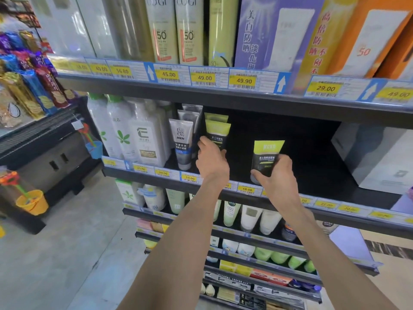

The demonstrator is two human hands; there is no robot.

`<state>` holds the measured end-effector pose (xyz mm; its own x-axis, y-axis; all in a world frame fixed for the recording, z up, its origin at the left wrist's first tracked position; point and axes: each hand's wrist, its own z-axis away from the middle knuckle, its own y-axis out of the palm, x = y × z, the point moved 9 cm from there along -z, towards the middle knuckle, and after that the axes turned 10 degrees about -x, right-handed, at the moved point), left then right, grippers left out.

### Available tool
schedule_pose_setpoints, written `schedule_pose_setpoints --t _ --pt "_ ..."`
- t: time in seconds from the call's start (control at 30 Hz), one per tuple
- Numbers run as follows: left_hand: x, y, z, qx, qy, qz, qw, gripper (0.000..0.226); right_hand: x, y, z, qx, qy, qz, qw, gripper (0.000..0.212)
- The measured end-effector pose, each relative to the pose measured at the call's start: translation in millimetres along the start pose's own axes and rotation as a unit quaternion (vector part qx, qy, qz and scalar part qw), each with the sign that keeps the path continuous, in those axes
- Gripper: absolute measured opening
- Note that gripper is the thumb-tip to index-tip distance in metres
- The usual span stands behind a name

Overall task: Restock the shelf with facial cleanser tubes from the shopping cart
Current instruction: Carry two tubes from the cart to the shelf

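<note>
On the dark middle shelf point(312, 166) stand lime-and-black facial cleanser tubes. My right hand point(277, 177) grips the lower half of one tube point(267, 153), upright near the shelf's front edge. My left hand point(212, 159) reaches to another tube point(218, 133) further left and back, fingers against its lower part; a second such tube stands behind it. Whether the fingers close round it is hidden. The shopping cart is out of view.
Grey MEN tubes point(182, 144) and white bottles point(147, 135) stand left of the lime tubes. A white box point(380, 157) sits at the shelf's right. Sunscreen boxes fill the shelf above; more tubes line the lower shelves. An aisle floor and snack rack lie left.
</note>
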<state>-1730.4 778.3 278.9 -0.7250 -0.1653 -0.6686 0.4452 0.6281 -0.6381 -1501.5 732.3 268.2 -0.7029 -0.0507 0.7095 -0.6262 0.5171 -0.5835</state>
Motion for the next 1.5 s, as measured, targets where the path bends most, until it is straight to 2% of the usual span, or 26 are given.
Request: schedule_pose_setpoints --t 0.43,0.6,0.7,0.83,0.97,1.1,1.27,1.5 --pt "6 -3 -2 -0.035 -0.032 -0.010 0.999 0.067 2 -2 3 0.007 -0.005 0.007 1.000 0.067" --pt "9 -2 0 -0.025 -0.037 -0.008 0.999 0.071 3 0 4 0.033 -0.009 0.013 0.999 0.066" --pt "9 -4 3 -0.019 -0.027 -0.007 0.999 0.070 1 1 5 0.064 0.015 -0.021 0.998 0.062" --pt "9 -21 16 -0.043 0.033 0.009 0.999 0.059 -3 -1 3 0.086 0.027 -0.073 0.993 0.058" --pt "12 -46 43 -0.083 0.166 -0.007 0.983 0.040 -2 -4 -1 0.088 0.017 -0.085 0.992 0.048" --pt "42 -55 65 -0.081 0.269 -0.064 0.958 0.043 7 -3 -2 0.117 0.016 -0.097 0.988 0.039" --pt "75 -58 67 -0.072 0.310 -0.117 0.941 0.048 36 21 6 0.146 0.009 -0.114 0.983 0.037" --pt "77 -54 69 -0.046 0.293 -0.145 0.944 0.047 73 57 14 0.127 -0.004 -0.128 0.984 0.034"
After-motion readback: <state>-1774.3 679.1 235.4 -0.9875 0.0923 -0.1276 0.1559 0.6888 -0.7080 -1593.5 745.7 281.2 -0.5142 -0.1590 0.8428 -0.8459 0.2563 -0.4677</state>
